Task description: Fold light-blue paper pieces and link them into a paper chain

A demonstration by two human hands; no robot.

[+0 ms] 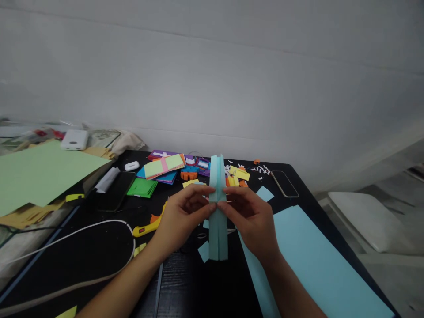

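A long strip of light blue paper (218, 232), folded lengthwise with creases running along it, is held up above the black table. My left hand (183, 210) pinches its left edge between thumb and fingers. On the opposite edge, my right hand (251, 216) grips it the same way, and both thumbs nearly meet at the middle crease. Under and right of my right forearm lies a large light blue sheet (308, 247). Small blue paper scraps (204, 251) lie below the strip. A yellow-handled tool (147, 229) rests beside my left wrist, partly hidden.
Folded coloured papers (164, 166), green paper (142, 187) and white and yellow scraps (240, 173) lie toward the back. A phone (284, 183) is at the right, a dark phone (116, 191) at the left. A white cable (99, 223) loops at left; a pale green sheet (43, 176) lies beyond.
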